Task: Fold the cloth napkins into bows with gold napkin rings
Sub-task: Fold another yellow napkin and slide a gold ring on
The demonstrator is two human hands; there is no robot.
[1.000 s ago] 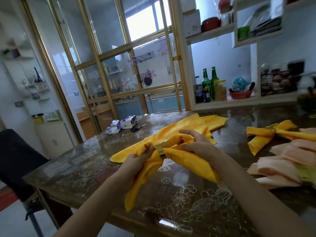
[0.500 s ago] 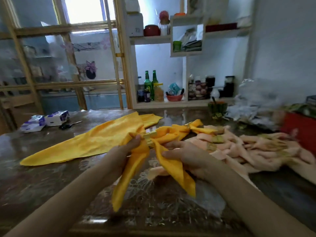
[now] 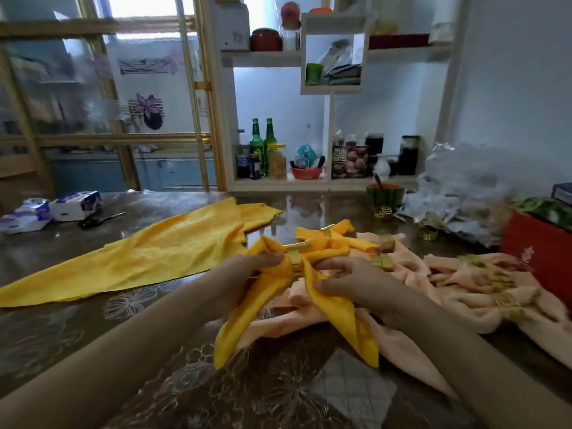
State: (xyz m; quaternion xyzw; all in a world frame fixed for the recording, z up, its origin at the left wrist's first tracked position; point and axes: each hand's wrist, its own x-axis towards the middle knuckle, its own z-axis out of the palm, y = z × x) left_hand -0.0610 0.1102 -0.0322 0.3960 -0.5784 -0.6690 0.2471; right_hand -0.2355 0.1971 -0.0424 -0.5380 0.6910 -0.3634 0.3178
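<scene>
Yellow napkin (image 3: 280, 300) held above table (image 3: 62, 323), gold ring (image 3: 295, 261) at its waist. Left hand (image 3: 244, 270) grips left loop, right hand (image 3: 353, 281) pinches right loop: opposing pull, likely to even bow. Tails hang free. Finished pink bows (image 3: 464, 286) piled right, flat yellow cloth (image 3: 161, 252) left, probably next.

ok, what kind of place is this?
Probably a home dining room: a glossy table under the yellow napkin being folded, wall shelves of bottles and jars, glass doors behind.

Yellow napkin (image 3: 337, 317), gold ring (image 3: 296, 261)
</scene>
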